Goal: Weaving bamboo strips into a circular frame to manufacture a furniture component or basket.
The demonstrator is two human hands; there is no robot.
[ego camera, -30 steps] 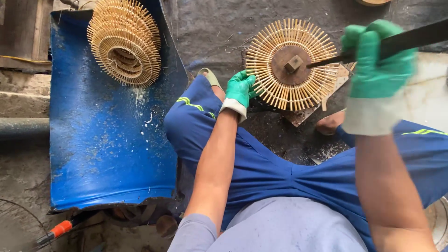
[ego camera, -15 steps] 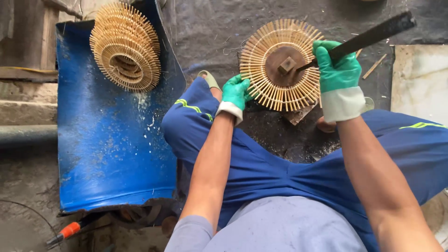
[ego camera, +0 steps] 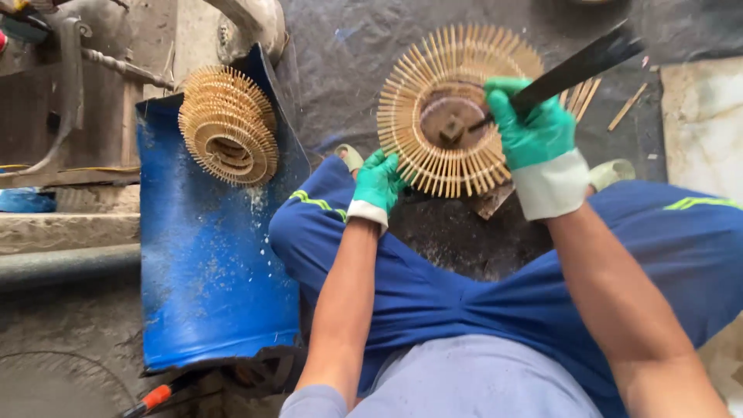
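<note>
Right hand [ego camera: 534, 131] clenched on dark blade [ego camera: 584, 62]; left hand [ego camera: 378, 182], grip seemingly loose, against bamboo wheel [ego camera: 445, 108].

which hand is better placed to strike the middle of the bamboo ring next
Right. The right hand already grips the dark blade, its tip over the bamboo ring centre. The left hand only steadies the rim.

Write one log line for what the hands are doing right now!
left hand: steadies bamboo stick ring at its edge | right hand: grips dark blade over ring's centre | stacked rings on blue sheet
</note>
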